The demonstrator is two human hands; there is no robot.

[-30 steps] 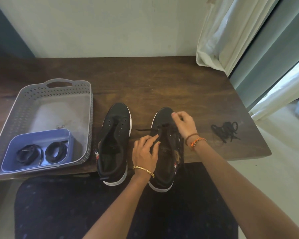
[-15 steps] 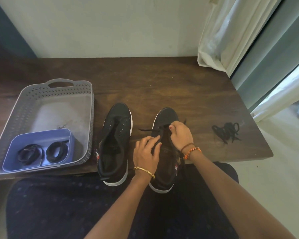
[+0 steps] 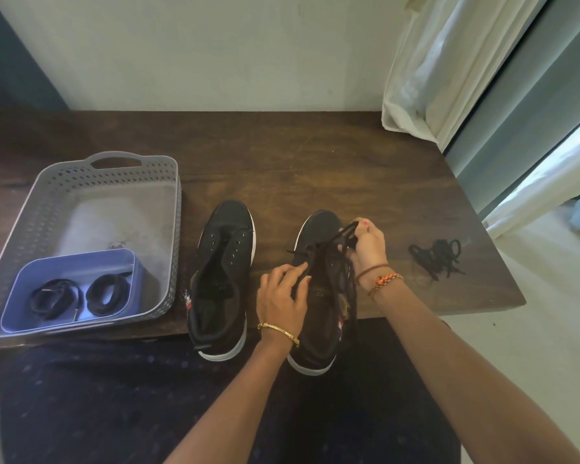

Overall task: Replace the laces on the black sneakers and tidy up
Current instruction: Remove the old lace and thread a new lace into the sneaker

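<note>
The right-hand sneaker is the one being worked on, heel hanging off the near edge of the worktop, so I place everything by it. The right hand, just beyond its toe-side eyelets, pinches the black lace and draws it up and away. The left hand lies over the tongue area with fingers loosely curled, pressing down to steady the shoe; whether it also nips a strand I cannot tell.

Just to the left stands the other sneaker, eyelets bare. Well off to the right lies a loose tangle of lace. Far to the left sits a grey basket holding a blue tub with two coiled laces.

It looks like the old lace is being pulled out. To do this well, I'd say keep the left hand firm so the shoe doesn't slide off the edge, and pull one crossing at a time along the line of the eyelet, rather than yanking the whole run, which could snag the tip.
</note>
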